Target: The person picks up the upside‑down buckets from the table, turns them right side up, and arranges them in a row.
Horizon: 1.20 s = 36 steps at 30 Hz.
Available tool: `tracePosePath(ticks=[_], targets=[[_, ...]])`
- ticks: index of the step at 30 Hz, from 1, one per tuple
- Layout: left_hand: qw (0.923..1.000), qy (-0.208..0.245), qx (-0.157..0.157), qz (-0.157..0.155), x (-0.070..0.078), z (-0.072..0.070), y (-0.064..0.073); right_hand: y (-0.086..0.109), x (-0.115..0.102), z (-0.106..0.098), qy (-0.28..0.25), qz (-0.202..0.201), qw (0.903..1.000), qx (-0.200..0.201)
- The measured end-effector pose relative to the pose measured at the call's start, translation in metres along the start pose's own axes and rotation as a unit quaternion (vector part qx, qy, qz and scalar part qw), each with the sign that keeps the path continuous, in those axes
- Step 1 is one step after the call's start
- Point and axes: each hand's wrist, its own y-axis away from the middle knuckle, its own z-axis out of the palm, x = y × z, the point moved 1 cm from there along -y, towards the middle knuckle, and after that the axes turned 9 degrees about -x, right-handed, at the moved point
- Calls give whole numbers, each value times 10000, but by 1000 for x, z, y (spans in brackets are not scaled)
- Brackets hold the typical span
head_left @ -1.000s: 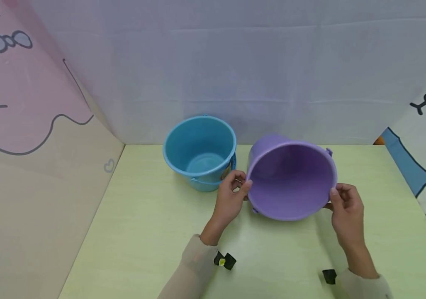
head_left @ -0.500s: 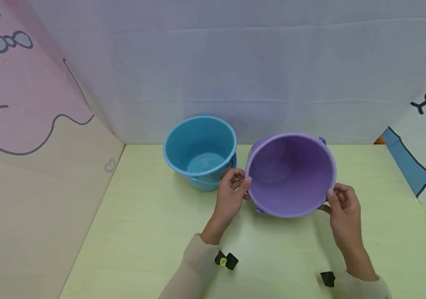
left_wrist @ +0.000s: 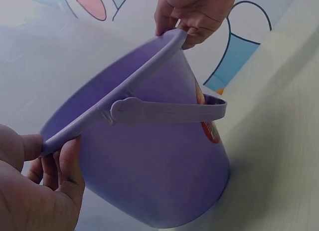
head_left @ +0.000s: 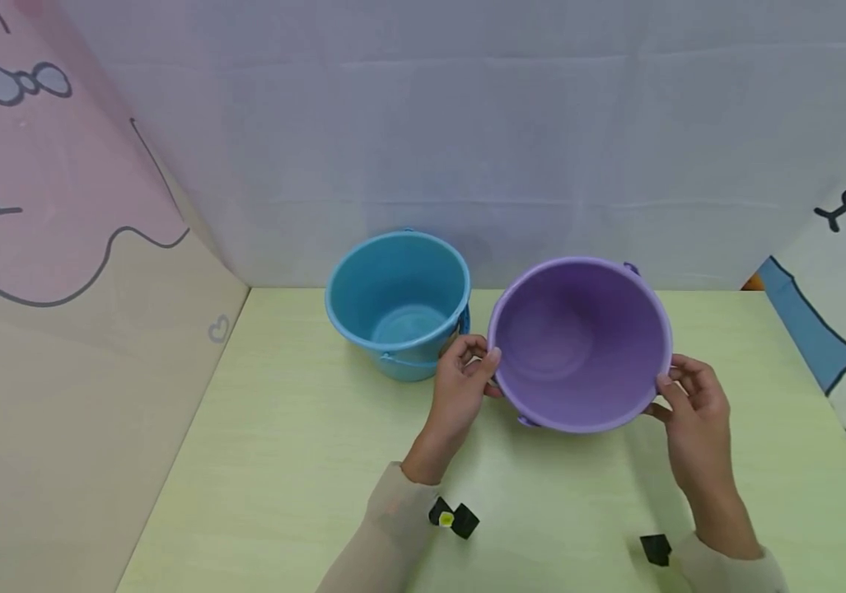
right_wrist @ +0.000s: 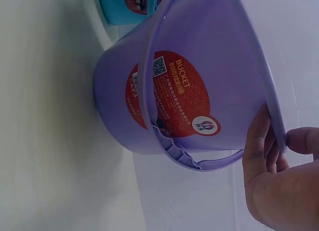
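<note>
A purple bucket [head_left: 578,354] tilts with its mouth toward me at the right of centre in the head view. My left hand [head_left: 461,383] pinches its left rim between thumb and fingers. On the opposite side my right hand [head_left: 697,420] pinches the rim, thumb inside and fingers behind. The bucket's handle [left_wrist: 174,112] hangs against its side in the left wrist view. A red oval label [right_wrist: 182,99] shows on the wall in the right wrist view. The bucket's inside holds nothing. Close to my left fingers stands a blue bucket [head_left: 400,288], upright, its handle lowered.
Both buckets are over a pale yellow-green table [head_left: 282,461]. A white cloth backdrop [head_left: 423,123] rises behind it. Printed cartoon panels flank the table, a pink and beige one [head_left: 59,371] at left and a bear-like one [head_left: 845,288] at right.
The purple bucket has turned counterclockwise and its mouth has swung up, so more of its base shows. Both hands have kept hold of the rim. The blue bucket has stayed put.
</note>
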Motion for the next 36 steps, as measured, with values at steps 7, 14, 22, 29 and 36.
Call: tracePosePath(ticks=[7,14,22,29,36], targets=[[9992,361,105,-158,-1,2,-3,-4,-5,-3,-173,-45,9995,-256],[9980,517,240,-284,-1,3,-9,-10,-8,-1,-58,136,9998,-136],[9959,727,331,-431,2,8,-13,-16,-10,-2,-7,220,9996,-201],[9945,930,116,-464,2,7,-15,-21,-12,-4,-663,24,9960,-593],[9886,1381,-135,-590,1,4,-17,-28,-12,-5,-893,40,9936,-693]])
